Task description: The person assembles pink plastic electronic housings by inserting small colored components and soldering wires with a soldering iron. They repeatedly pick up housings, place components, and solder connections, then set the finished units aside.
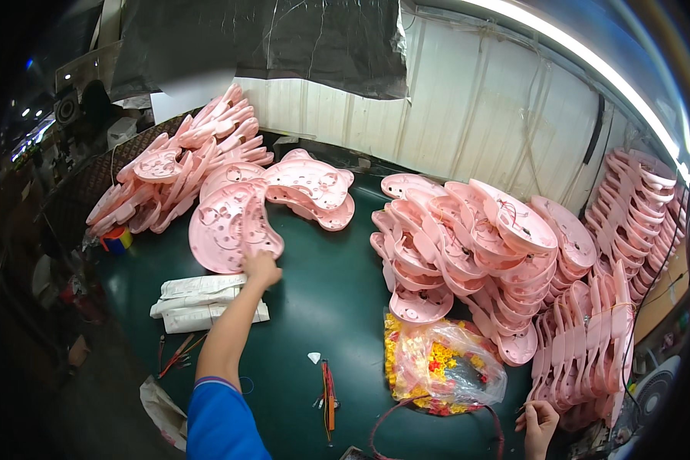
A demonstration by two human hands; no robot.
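Observation:
My left hand (261, 269) reaches forward from a blue sleeve, its fingers closed on the near edge of a curved pink plastic shell (221, 230). This shell has holes and moulded ribs on its upturned face. Just behind it lie more pink shells (314, 182), one over another. At the lower right, my right hand (539, 426) has its fingers curled together beside a row of upright pink shells (583, 345). What its fingers hold, if anything, is too small to make out.
Pink shells (169, 184) heap up at the back left, with stacked shells (468, 238) on the right. White paper-wrapped bundles (199, 300) lie near my left forearm. A plastic bag of yellow and red small parts (441, 360) and several wires (329, 399) rest on the green table (314, 291).

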